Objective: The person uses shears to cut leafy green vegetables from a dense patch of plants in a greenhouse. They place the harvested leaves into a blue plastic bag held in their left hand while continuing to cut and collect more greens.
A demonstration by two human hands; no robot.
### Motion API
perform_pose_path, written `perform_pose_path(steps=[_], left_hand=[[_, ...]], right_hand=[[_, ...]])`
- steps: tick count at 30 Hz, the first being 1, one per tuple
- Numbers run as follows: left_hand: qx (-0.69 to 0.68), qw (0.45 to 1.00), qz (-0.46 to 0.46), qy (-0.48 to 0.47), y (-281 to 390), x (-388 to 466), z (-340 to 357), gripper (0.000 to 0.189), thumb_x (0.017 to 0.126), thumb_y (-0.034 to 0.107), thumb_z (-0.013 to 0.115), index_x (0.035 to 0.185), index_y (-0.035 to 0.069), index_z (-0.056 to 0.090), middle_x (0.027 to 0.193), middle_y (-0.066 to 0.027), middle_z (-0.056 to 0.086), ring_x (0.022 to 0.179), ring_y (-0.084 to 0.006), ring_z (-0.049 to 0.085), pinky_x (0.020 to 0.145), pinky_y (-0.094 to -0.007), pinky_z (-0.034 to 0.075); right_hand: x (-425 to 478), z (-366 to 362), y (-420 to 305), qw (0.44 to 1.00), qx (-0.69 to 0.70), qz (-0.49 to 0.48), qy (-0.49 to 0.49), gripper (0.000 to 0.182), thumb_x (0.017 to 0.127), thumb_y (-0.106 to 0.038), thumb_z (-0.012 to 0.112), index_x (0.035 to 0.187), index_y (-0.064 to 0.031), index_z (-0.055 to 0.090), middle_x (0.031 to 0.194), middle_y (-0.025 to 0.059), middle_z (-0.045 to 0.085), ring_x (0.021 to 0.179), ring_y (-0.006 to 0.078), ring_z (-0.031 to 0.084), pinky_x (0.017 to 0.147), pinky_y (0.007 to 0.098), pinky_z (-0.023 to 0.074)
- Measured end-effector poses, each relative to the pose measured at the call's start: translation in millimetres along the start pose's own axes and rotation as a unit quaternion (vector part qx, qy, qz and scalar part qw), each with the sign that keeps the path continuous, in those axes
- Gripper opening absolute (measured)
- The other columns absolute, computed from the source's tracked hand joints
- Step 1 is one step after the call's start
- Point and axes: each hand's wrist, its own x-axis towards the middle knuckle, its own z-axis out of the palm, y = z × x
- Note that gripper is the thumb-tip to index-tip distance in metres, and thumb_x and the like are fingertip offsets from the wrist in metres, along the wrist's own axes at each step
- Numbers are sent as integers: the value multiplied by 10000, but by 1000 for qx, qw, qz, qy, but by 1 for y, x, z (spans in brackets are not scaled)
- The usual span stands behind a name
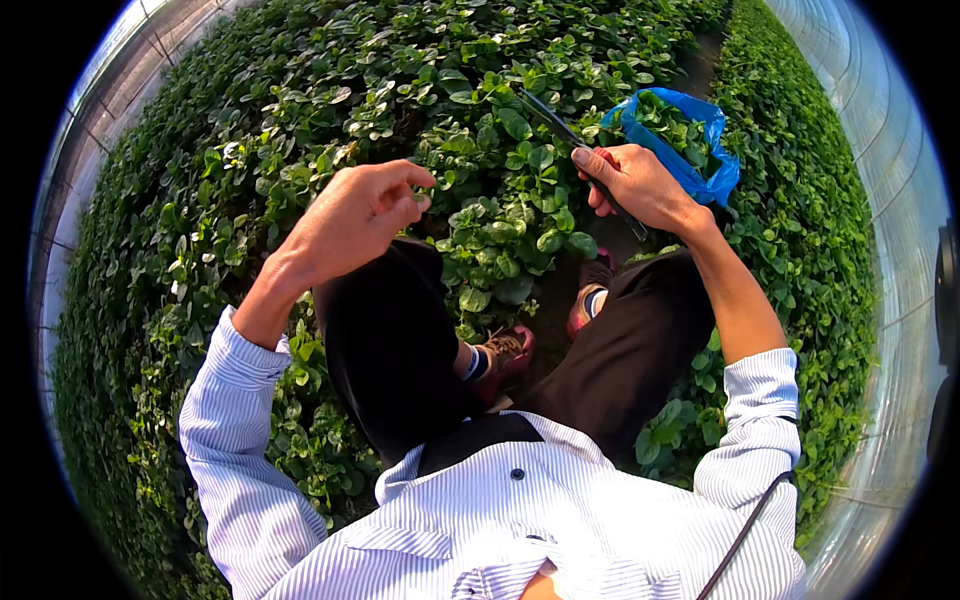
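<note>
My left hand [360, 217] hovers over the leafy green plants [499, 232] in front of my left knee. Its fingers are curled, and a small gap with green showing separates the index fingertip from the thumb. In my right hand [637, 184] is a long, slim, dark knife-like tool [551, 120], gripped around its handle. The far end points forward and left over the leaves, and the handle's butt sticks out below my palm. Just beyond that hand, a blue plastic bag [709, 116] lies open with picked green leaves [671, 127] inside.
Dense low plants [300, 82] spread ahead and to the left. More plants [810, 247] grow along the right, beside a translucent plastic greenhouse wall [892, 187]. A narrow soil path [701, 64] runs ahead. My shoes [506, 356] rest on dirt between the plants.
</note>
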Motion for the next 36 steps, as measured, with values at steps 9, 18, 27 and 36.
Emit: perform_pose_path(steps=[9, 18, 27, 36], left_hand=[[108, 938, 165, -284, -61, 195, 162, 389, 851, 166, 655, 1238, 138, 630, 1374, -201, 447, 1238, -370, 465, 1034, -425, 415], [301, 810, 318, -389, -93, 283, 255, 315, 751, 243, 728, 1064, 202, 721, 1527, -196, 265, 1390, -368, 274, 1118, -531, 268], [295, 826, 297, -376, -120, 255, 282, 231, 731, 180, 600, 885, 15, 649, 979, -80, 566, 1052, -240, 520, 949, -409, 406], [246, 913, 139, -294, -97, 261, 295, 350, 723, 140, 734, 1032, 52, 597, 1336, -191, 425, 1001, -319, 542, 811, -429, 493]], right_hand=[[33, -30, 176, 965, 111, 229, -67, 652, 949, -576, 459, 712, 25, 546, 621, 144, 628, 506, 200, 659, 464, 300, 552], [32, -11, 330, 863, 168, 385, -279, 712, 973, -590, 351, 907, 75, 595, 659, 182, 659, 551, 252, 676, 527, 354, 570], [74, 36, 367, 822, 223, 286, -439, 709, 980, -579, 313, 975, 60, 622, 684, 146, 665, 576, 218, 669, 570, 347, 559], [79, 50, 386, 828, 248, 258, -431, 825, 971, -599, 303, 711, 92, 671, 656, 171, 667, 556, 236, 660, 567, 347, 562]])
